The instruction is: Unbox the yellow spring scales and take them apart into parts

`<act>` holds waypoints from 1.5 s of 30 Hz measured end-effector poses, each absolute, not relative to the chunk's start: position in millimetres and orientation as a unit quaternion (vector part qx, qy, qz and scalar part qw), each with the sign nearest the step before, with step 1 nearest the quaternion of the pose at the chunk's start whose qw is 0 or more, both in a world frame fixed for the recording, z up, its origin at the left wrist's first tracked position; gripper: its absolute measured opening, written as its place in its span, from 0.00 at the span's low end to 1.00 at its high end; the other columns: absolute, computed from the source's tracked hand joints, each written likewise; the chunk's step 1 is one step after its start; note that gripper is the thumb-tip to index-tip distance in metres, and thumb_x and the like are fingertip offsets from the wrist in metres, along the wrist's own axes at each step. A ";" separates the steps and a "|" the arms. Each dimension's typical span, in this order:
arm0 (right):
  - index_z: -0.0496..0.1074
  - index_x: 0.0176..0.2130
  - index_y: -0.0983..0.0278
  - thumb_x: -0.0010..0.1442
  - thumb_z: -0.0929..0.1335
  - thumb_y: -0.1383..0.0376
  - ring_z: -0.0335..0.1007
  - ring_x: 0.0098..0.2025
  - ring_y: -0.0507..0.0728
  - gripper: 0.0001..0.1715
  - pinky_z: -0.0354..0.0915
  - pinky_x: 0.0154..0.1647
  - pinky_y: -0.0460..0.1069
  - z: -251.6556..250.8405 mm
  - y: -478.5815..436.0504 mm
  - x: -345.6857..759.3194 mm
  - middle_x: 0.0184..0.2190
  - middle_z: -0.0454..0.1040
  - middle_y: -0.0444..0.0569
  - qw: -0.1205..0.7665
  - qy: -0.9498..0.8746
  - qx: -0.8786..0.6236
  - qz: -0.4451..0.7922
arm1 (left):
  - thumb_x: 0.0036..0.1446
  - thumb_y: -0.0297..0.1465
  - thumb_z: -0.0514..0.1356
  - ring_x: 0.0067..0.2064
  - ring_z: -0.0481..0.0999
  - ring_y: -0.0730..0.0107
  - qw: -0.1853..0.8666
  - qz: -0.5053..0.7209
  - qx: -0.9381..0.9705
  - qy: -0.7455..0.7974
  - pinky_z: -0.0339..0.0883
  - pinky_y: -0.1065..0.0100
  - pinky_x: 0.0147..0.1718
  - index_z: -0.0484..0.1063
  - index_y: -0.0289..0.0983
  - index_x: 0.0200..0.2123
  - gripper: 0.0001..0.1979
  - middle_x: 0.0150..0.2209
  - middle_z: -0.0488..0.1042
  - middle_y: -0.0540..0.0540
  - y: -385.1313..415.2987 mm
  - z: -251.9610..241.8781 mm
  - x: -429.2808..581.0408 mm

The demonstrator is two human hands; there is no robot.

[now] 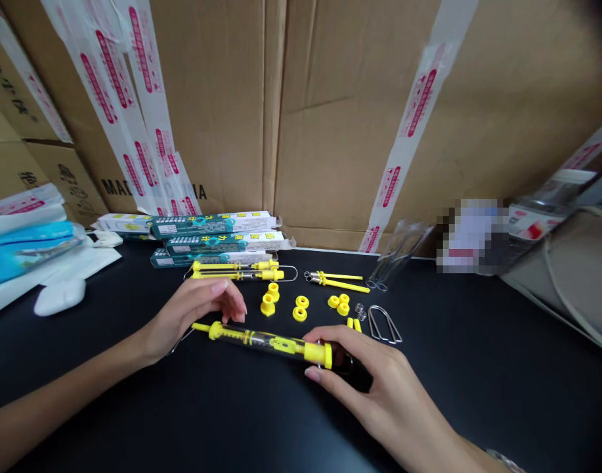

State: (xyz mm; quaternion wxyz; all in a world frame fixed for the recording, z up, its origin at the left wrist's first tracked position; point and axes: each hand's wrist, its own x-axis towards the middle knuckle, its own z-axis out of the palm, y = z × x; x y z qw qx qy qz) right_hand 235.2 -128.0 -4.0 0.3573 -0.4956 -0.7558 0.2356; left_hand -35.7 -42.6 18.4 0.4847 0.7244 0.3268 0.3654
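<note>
A clear tube with yellow end caps and a yellow inner rod [266,340] lies across the black table [478,381] between my hands. My right hand [364,378] pinches its right yellow cap with thumb and fingers. My left hand [192,312] curls over the left end, fingertips close to the tube near the yellow collar. Behind it lie two finished tubes [236,270], loose yellow caps [301,307], yellow rods with springs [337,280] and wire hooks [383,324].
Green and white boxes [216,235] are stacked at the back by cardboard cartons [330,118]. White earbud case [59,295] and blue packets [25,249] sit left. A clear bag [399,253] and grey cover [566,276] lie right.
</note>
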 end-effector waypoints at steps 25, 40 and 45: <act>0.73 0.34 0.62 0.66 0.70 0.67 0.70 0.37 0.58 0.07 0.69 0.38 0.53 -2.3 -127.9 240.7 0.37 0.74 0.51 0.395 -0.803 -0.444 -0.038 | 0.62 0.37 0.62 0.30 0.79 0.72 0.317 0.246 0.833 0.380 0.69 0.75 0.30 0.80 0.41 0.40 0.09 0.30 0.81 0.53 -63.1 13.8 -13.2; 0.64 0.34 0.60 0.67 0.69 0.65 0.64 0.29 0.53 0.10 0.63 0.32 0.48 -8.5 -123.1 242.1 0.28 0.67 0.42 0.398 -0.810 -0.431 0.021 | 0.65 0.37 0.60 0.27 0.78 0.73 0.289 0.256 0.838 0.385 0.67 0.75 0.29 0.82 0.40 0.41 0.12 0.24 0.79 0.55 -70.1 12.6 -9.5; 0.57 0.30 0.60 0.66 0.67 0.75 0.55 0.28 0.51 0.18 0.58 0.30 0.46 -15.5 -117.4 243.3 0.26 0.57 0.40 0.411 -0.815 -0.409 -0.009 | 0.66 0.36 0.59 0.25 0.75 0.75 0.291 0.243 0.842 0.385 0.65 0.76 0.28 0.82 0.41 0.41 0.12 0.23 0.77 0.55 -75.1 13.3 -7.0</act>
